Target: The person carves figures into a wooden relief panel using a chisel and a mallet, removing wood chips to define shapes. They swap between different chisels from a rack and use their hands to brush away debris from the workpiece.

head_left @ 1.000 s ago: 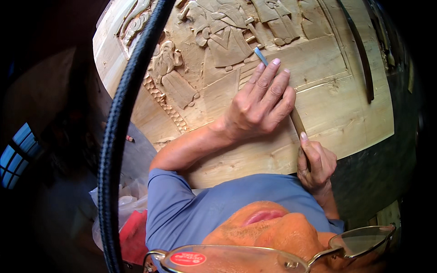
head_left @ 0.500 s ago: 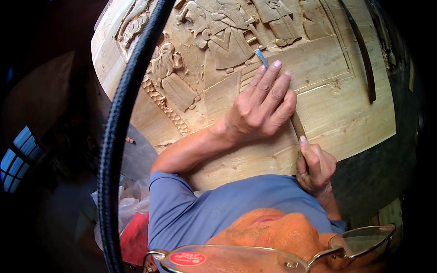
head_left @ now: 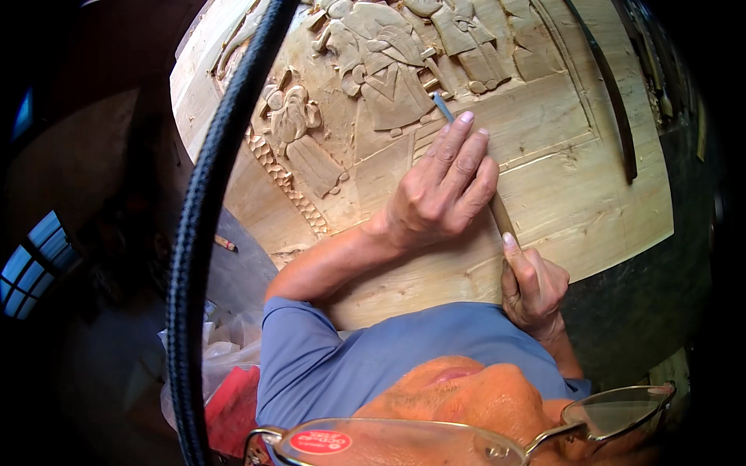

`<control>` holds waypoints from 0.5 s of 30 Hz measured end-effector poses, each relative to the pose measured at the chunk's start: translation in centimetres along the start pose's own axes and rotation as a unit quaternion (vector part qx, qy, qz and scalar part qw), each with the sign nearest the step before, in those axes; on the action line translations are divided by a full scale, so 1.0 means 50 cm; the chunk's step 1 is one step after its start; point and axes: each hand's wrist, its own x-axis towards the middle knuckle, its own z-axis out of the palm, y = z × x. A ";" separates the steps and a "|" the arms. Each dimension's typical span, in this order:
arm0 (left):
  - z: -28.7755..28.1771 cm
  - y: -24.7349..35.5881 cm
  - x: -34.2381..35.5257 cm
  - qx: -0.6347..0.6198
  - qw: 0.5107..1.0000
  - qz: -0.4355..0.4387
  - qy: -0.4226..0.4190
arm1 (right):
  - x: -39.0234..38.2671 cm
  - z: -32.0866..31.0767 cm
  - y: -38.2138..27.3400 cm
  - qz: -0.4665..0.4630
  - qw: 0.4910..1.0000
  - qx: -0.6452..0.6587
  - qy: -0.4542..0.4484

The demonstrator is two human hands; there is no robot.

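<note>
A pale wooden panel (head_left: 590,210) carved in relief with robed figures (head_left: 388,85) fills the upper middle. A chisel (head_left: 444,107) with a thin metal blade and a wooden handle lies slanted across it, its tip at the feet of the carved figures. My left hand (head_left: 439,190) lies over the chisel's shaft, fingers stretched along it toward the tip. My right hand (head_left: 535,286) is closed around the handle's near end at the panel's lower edge, thumb up along it. The middle of the chisel is hidden under my left fingers.
A thick black braided cable (head_left: 198,233) arcs down the left side, close to the camera. A long dark curved tool (head_left: 614,101) lies on the panel's right part. Clear plastic bags and something red (head_left: 225,380) sit at lower left. Spectacles (head_left: 466,443) cross the bottom edge.
Both hands keep their hold on the chisel. The whole scene has shifted only slightly in the view.
</note>
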 end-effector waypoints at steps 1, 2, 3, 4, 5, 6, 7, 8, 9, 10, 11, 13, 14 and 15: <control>0.000 -0.001 -0.001 0.002 1.000 0.002 0.002 | 0.000 -0.002 0.000 -0.002 1.000 0.002 0.001; -0.003 0.000 -0.001 -0.003 1.000 0.004 0.000 | 0.001 -0.004 -0.001 -0.004 1.000 0.003 0.002; -0.001 0.001 0.000 -0.008 1.000 0.008 0.000 | -0.002 -0.006 0.000 -0.007 1.000 -0.002 0.004; 0.000 0.001 0.001 -0.012 1.000 0.012 0.000 | -0.005 -0.008 -0.001 -0.009 1.000 -0.007 0.006; 0.001 0.001 0.001 -0.008 1.000 0.016 0.003 | -0.007 -0.008 0.000 -0.012 1.000 -0.012 0.008; 0.001 0.002 0.000 -0.005 1.000 0.018 0.004 | -0.008 -0.008 0.001 -0.011 1.000 -0.011 0.009; 0.002 0.003 -0.001 -0.001 1.000 0.019 0.005 | -0.008 -0.007 0.001 -0.011 1.000 -0.010 0.009; 0.005 0.003 0.001 0.000 1.000 0.019 0.007 | -0.008 -0.006 0.002 -0.011 1.000 -0.009 0.009; 0.004 0.003 0.003 0.002 1.000 0.018 0.007 | -0.007 -0.005 0.002 -0.011 1.000 -0.008 0.011; 0.003 0.002 0.005 0.004 1.000 0.016 0.007 | -0.006 -0.003 0.002 -0.011 1.000 -0.006 0.013; 0.002 0.003 0.006 0.004 1.000 0.015 0.005 | -0.006 -0.001 0.002 -0.011 1.000 -0.005 0.015; 0.002 0.003 0.005 0.000 1.000 0.011 0.002 | -0.007 0.003 0.003 -0.009 1.000 0.001 0.017; 0.002 0.005 0.003 0.000 1.000 0.008 0.000 | -0.007 0.005 0.004 -0.008 1.000 0.005 0.018; 0.002 0.006 0.004 0.004 1.000 0.007 0.000 | -0.006 0.005 0.007 -0.010 1.000 0.002 0.019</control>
